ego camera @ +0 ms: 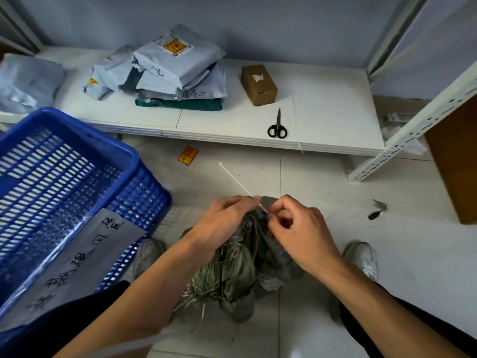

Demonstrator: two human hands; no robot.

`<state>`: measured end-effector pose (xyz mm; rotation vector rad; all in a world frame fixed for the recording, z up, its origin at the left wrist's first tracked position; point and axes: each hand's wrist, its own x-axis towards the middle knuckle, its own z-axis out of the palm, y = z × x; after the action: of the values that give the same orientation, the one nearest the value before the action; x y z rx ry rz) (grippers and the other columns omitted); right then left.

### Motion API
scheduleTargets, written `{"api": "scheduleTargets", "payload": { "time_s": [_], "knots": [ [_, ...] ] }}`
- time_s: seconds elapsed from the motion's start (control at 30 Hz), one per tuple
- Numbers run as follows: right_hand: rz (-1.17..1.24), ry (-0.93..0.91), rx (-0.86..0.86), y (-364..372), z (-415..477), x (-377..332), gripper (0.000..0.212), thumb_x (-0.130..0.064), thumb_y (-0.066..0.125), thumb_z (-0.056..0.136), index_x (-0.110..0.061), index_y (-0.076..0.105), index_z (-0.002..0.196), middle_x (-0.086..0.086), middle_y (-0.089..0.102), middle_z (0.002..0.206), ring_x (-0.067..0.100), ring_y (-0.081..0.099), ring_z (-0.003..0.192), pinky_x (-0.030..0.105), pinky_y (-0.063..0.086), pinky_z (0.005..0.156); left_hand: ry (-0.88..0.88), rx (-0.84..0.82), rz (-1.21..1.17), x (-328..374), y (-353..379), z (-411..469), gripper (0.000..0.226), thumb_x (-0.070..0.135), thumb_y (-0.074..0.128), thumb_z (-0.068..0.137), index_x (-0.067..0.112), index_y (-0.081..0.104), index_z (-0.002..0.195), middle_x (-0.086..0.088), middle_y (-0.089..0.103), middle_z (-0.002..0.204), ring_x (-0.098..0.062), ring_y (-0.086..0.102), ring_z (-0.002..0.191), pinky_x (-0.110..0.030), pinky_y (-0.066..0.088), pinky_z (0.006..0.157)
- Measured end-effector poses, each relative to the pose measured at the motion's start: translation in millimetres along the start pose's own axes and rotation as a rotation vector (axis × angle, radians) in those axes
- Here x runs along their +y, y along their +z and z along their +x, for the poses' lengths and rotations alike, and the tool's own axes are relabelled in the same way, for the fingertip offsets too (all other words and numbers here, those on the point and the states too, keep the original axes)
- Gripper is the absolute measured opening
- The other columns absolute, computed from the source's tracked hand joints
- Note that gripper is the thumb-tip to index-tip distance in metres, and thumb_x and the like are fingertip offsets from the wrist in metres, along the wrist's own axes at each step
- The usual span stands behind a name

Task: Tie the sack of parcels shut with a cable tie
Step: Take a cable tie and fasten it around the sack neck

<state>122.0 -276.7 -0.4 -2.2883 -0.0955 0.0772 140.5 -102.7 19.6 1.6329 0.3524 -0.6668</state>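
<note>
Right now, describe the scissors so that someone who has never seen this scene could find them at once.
Start at the low white shelf along the back wall. Near its front edge, right of the brown cardboard box, lie the scissors. They are the only black item there, with handles toward the viewer.

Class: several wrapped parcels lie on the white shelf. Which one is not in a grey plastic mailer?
The brown cardboard box, standing alone right of the stacked grey mailers on the shelf. It is rigid and box-shaped; the others are soft grey bags.
</note>
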Motion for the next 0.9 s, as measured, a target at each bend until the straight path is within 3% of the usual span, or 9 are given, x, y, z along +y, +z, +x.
{"api": "scheduleTargets", "payload": {
  "time_s": [0.1, 0.2, 0.3, 0.43, 0.57, 0.63, 0.7, 0.83, 0.9],
  "knots": [
    [-0.045, -0.055, -0.025, 2.9, -2.1, -1.8, 0.007, -0.027, 0.068, 0.09, -0.025, 0.061, 0.089, -0.011, 0.069, 0.066, 0.012, 0.064, 0.059, 0.039, 0.055, 0.062, 0.024, 0.071, 0.025, -1.4, 3.6, 2.5, 0.042, 0.043, 0.063, 0.098, 0.003, 0.075, 0.101, -0.022, 0.072, 0.091, -0.026, 0.061, 0.078, -0.035, 0.043, 0.073],
    [-0.03, -0.052, -0.096, 5.6, -2.3, -3.0, 0.011, -0.024, 0.069, 0.09, -0.024, 0.059, 0.087, -0.009, 0.066, 0.062, 0.014, 0.062, 0.057, 0.036, 0.054, 0.062, 0.042, 0.107, 0.047, 0.4, 5.6, 3.0, 0.03, 0.031, 0.065, 0.098, 0.003, 0.077, 0.097, -0.032, 0.068, 0.099, -0.024, 0.055, 0.075, -0.034, 0.039, 0.067],
    [0.017, -0.015, -0.148, 6.3, -0.1, -3.1, 0.012, -0.025, 0.071, 0.088, -0.025, 0.06, 0.085, -0.01, 0.068, 0.063, 0.013, 0.065, 0.058, 0.04, 0.056, 0.063, 0.058, 0.105, 0.103, -0.6, 4.5, 5.4, 0.024, 0.024, 0.065, 0.098, 0.005, 0.078, 0.093, -0.029, 0.068, 0.096, -0.021, 0.054, 0.07, -0.028, 0.04, 0.059],
    [0.194, 0.097, -0.144, 6.0, 1.8, -6.7, 0.009, -0.031, 0.069, 0.09, -0.025, 0.064, 0.085, -0.006, 0.071, 0.069, 0.016, 0.067, 0.064, 0.046, 0.057, 0.068, 0.104, 0.056, 0.256, -5.5, 1.8, 7.6, 0.025, 0.021, 0.06, 0.1, 0.006, 0.076, 0.09, -0.016, 0.061, 0.074, -0.017, 0.049, 0.06, -0.023, 0.037, 0.051],
    [0.337, 0.232, -0.136, 2.1, 6.7, -9.6, 0.008, -0.032, 0.062, 0.098, -0.026, 0.067, 0.1, -0.001, 0.069, 0.071, 0.02, 0.064, 0.053, 0.046, 0.057, 0.066, 0.201, -0.036, 0.46, -12.4, -0.4, 11.3, 0.021, 0.037, 0.06, 0.096, 0.031, 0.077, 0.086, -0.008, 0.074, 0.083, -0.024, 0.066, 0.071, -0.04, 0.056, 0.072],
    [0.404, 0.293, -0.178, 0.7, 8.2, -9.9, 0.012, -0.032, 0.062, 0.099, -0.024, 0.07, 0.103, 0.0, 0.065, 0.066, 0.021, 0.059, 0.051, 0.043, 0.055, 0.063, 0.225, -0.084, 0.55, -15.3, -1.0, 10.6, 0.019, 0.037, 0.059, 0.095, 0.036, 0.076, 0.087, 0.003, 0.076, 0.086, -0.022, 0.07, 0.082, -0.046, 0.056, 0.083],
    [0.492, 0.332, -0.201, 0.6, 8.3, -10.4, 0.015, -0.029, 0.064, 0.099, -0.017, 0.074, 0.1, 0.002, 0.06, 0.064, 0.021, 0.055, 0.051, 0.036, 0.051, 0.059, 0.239, -0.105, 0.589, -16.5, -2.0, 9.3, 0.017, 0.037, 0.06, 0.095, 0.037, 0.075, 0.088, 0.008, 0.076, 0.087, -0.018, 0.071, 0.083, -0.044, 0.056, 0.084],
    [0.607, 0.388, -0.171, -0.9, 8.4, -11.8, 0.023, -0.025, 0.063, 0.098, -0.004, 0.074, 0.095, 0.007, 0.06, 0.067, 0.022, 0.053, 0.052, 0.029, 0.05, 0.058, 0.259, -0.092, 0.627, -15.6, -4.5, 8.4, 0.015, 0.037, 0.063, 0.095, 0.034, 0.076, 0.089, 0.006, 0.073, 0.077, -0.02, 0.068, 0.071, -0.039, 0.056, 0.068],
    [0.661, 0.405, -0.126, -4.7, 9.9, -12.2, 0.023, -0.024, 0.062, 0.099, -0.005, 0.074, 0.096, 0.009, 0.061, 0.067, 0.021, 0.053, 0.05, 0.027, 0.049, 0.056, 0.256, -0.08, 0.641, -14.5, -6.1, 8.0, 0.015, 0.035, 0.065, 0.094, 0.033, 0.077, 0.088, 0.009, 0.066, 0.066, -0.01, 0.058, 0.055, -0.025, 0.045, 0.053]
  ]
}}
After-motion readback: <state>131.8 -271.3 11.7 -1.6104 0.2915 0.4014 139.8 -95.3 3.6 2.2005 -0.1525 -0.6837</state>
